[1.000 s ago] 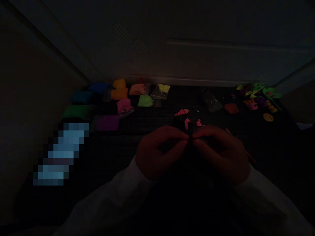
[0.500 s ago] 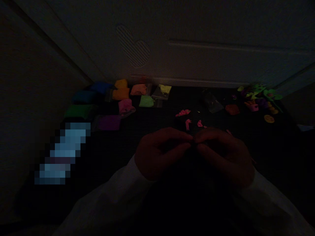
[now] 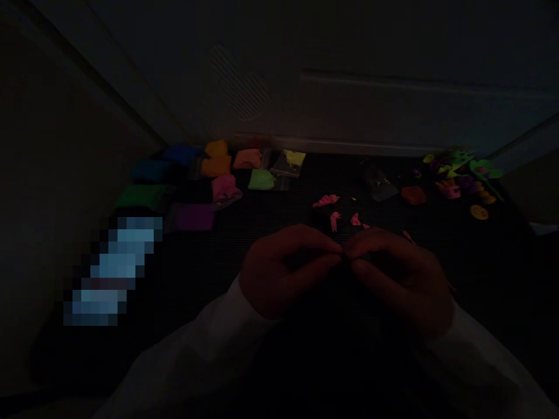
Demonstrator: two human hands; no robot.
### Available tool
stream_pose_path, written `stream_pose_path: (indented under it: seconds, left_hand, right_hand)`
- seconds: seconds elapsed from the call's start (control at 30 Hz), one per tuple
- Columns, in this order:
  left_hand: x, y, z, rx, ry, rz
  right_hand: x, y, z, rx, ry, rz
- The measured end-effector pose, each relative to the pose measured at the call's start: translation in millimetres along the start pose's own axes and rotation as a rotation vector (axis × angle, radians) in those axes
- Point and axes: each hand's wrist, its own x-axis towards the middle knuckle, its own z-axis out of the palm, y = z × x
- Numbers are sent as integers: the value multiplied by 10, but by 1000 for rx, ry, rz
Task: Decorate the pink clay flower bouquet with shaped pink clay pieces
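Observation:
The scene is very dark. My left hand and my right hand meet fingertip to fingertip above the dark table. Thumb and forefinger of each are pinched together. Whatever sits between the tips is too small and dark to make out. Just beyond the fingers lie a pink ruffled clay piece, a pink forked clay piece and a small pink clay lump. A thin pink stick shows partly behind my right hand.
Bags of coloured clay, among them a purple one and a light green one, lie at the back left. A pixelated bright screen is at the left. Coloured clay figures and a reddish lump sit back right, before a pale wall.
Both hands have shifted slightly right, and their fingertips have come closer together. My right hand now covers more of the pink stick. The pieces on the table stay put.

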Motion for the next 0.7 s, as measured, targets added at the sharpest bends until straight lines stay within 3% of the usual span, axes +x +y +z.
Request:
stream_pose_path:
  seconds: [0.2,0.7]
  left_hand:
    - [-13,5,19,40,71,-38]
    - [-35,8,25,-58,65,-30]
  right_hand:
    - [9,-12,8,-2,29,-4]
    - [9,6,10,-82,89,-47]
